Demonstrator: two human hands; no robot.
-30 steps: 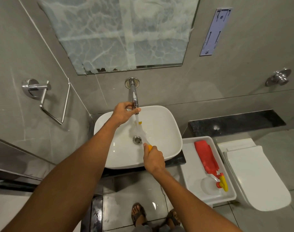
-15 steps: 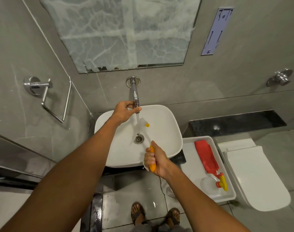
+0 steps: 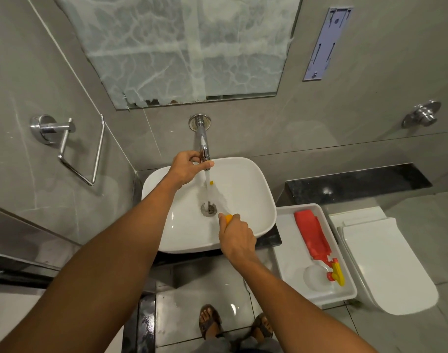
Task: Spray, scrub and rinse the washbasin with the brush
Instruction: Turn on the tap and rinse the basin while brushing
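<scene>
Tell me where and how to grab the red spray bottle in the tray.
Take the spray bottle by its flat red body, from above. It lies on its side in the tray, its upper face bare, the yellow trigger toward the person.

The white washbasin (image 3: 246,200) sits below a chrome wall tap (image 3: 203,143). The left hand (image 3: 186,168) grips the tap's spout end, above the washbasin's back rim, and water falls from it toward the drain (image 3: 208,208) at the washbasin's middle. The right hand (image 3: 237,238) is closed around the orange handle of the brush (image 3: 219,197), over the washbasin's front right; its pale bristled head lies blurred in the stream. Just right of the washbasin, a white tray (image 3: 289,253) holds a red spray bottle (image 3: 313,236). Beyond the tray stands a toilet (image 3: 386,266). 2 sandalled feet (image 3: 210,321) stand below the washbasin.
</scene>
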